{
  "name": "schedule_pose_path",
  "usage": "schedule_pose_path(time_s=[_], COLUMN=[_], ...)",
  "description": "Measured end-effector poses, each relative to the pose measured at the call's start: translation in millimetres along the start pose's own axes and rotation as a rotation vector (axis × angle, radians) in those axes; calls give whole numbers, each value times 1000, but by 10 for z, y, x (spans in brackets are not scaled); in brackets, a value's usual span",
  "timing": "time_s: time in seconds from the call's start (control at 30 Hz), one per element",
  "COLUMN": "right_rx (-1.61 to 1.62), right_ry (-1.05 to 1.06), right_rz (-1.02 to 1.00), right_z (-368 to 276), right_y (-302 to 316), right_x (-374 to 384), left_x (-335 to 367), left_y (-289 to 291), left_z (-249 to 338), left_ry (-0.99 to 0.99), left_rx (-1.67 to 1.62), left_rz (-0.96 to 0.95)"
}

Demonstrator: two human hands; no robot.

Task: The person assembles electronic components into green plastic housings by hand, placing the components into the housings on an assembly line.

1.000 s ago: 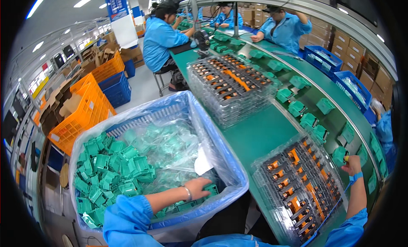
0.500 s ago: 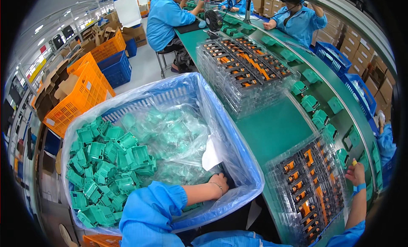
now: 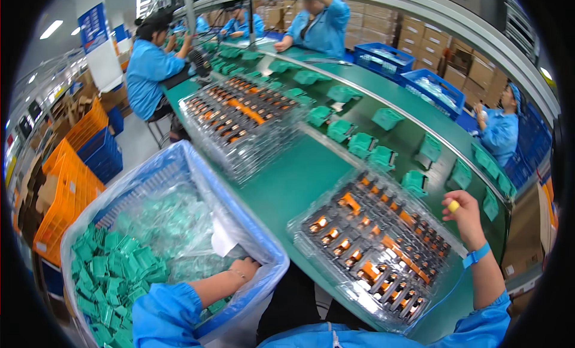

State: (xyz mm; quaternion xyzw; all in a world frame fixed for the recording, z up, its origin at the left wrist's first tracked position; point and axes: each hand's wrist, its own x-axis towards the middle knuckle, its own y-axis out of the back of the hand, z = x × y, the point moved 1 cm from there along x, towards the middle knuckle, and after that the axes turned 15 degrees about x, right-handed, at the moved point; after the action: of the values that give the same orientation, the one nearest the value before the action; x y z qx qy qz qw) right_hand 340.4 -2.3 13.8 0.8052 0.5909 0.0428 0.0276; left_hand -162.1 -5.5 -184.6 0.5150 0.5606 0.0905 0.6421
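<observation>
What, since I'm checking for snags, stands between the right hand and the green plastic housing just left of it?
Nothing visible: between the right hand and that green plastic housing, only the conveyor belt shows.

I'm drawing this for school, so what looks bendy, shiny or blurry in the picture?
Head view: the fisheye bends the long grey metal overhead beam and leaves black corners; head view: white glare glints on the nearer clear plastic tray; head view: the heaped green plastic parts look slightly soft.

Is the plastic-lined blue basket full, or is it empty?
Neither: the blue basket is partly filled. Loose green parts are heaped on its left side, and green shows through the clear film beside them.
</observation>
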Motion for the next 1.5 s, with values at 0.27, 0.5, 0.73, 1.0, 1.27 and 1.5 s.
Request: schedule_pose_path(time_s=[0.27,0.5,0.73,1.0,1.27,1.5], right_rx=[-483,-85,-292,-50,355,855], right_ry=[406,71,-245,-155,-426,-429], right_rz=[-522,-661,-635,-353,-299,-442], right_z=[-245,-174,-141,174,11,-109], right_y=[-308,-861,-1895,-2250,-1940,-1502], right_x=[-447,-373,52,149,121,-421], left_x=[-1283,-1733,-1101,-854,-926,-878], left_y=[532,1094,1516,1433,1498,1585], left_z=[-300,-118,597,704,749,896], left_ry=[2,-77,-839,-1040,-959,-935], left_rx=[-88,-1879,-2291,-2509,-2319,-2305], left_rz=[843,1017,208,-155,-10,-122])
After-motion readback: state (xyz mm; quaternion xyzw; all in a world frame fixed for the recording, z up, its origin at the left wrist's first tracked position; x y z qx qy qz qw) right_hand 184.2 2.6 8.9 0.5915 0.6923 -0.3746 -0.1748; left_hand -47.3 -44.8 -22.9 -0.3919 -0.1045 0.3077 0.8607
